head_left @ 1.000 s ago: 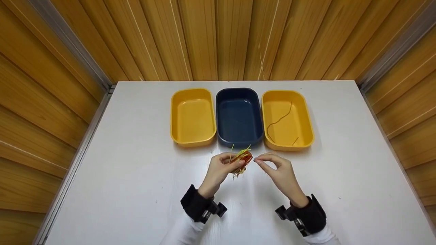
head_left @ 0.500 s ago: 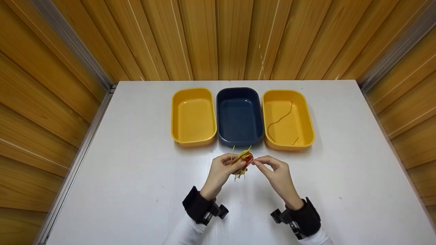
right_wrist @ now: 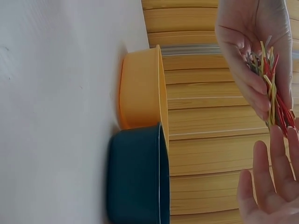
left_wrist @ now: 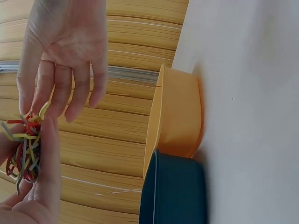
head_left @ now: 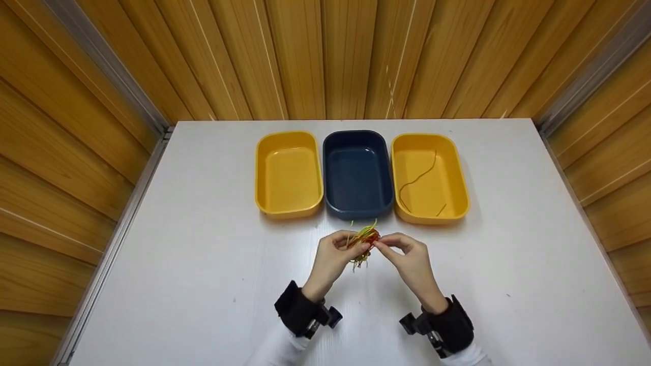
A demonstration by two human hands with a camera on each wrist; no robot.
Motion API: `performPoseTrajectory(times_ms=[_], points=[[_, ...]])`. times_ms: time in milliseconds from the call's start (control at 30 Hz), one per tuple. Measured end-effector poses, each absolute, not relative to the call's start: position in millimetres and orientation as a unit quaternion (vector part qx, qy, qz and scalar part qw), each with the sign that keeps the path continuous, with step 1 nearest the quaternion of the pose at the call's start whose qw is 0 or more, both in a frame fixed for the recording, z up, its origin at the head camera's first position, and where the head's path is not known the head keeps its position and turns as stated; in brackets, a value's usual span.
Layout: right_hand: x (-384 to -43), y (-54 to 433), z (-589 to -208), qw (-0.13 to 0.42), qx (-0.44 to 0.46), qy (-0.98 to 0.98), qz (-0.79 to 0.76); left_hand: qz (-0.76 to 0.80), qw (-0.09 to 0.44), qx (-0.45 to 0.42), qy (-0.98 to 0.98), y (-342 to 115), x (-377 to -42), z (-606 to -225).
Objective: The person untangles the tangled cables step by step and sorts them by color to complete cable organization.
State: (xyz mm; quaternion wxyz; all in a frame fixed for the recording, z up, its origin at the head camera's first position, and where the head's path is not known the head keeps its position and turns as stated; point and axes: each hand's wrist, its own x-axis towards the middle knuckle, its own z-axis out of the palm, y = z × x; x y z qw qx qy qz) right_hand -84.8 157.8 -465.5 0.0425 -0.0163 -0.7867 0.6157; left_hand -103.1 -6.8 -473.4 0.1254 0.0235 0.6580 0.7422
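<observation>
Red-yellow strands (head_left: 367, 236) in pinch of both hands (head_left: 331, 255) (head_left: 412, 258)

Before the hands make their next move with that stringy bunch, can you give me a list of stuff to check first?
1. Left hand gripping the bundle of strands: ok.
2. Right hand with thumb and forefinger pinching at the bundle's edge: ok.
3. Only one strand in that pinch: cannot tell, the fingertips hide it.
4. Strands neatly apart by colour: not ok, red, yellow and grey are jumbled together.
5. Three bins upright in a row, yellow bin on the left, blue bin, yellow bin on the right: ok.
6. Long strand and short strand lying inside the right yellow one: ok.
</observation>
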Motion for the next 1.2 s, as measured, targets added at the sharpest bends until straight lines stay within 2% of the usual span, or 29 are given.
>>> performPoseTrajectory(times_ms=[467, 1000, 1200], points=[[-87.4, 154.6, -465.7, 0.009, -0.066, -0.742, 0.667, 0.747, 0.129, 0.025, 0.651, -5.7, -103.0, -475.1], [-89.1, 163.1, -464.1, 0.004, -0.086, -0.725, 0.683, 0.736, 0.122, 0.020, 0.665, -13.0, -105.0, -474.3], [-89.3, 169.3, -463.7, 0.014, -0.051, -0.747, 0.662, 0.743, 0.125, 0.015, 0.657, -19.1, -106.6, -474.1]])
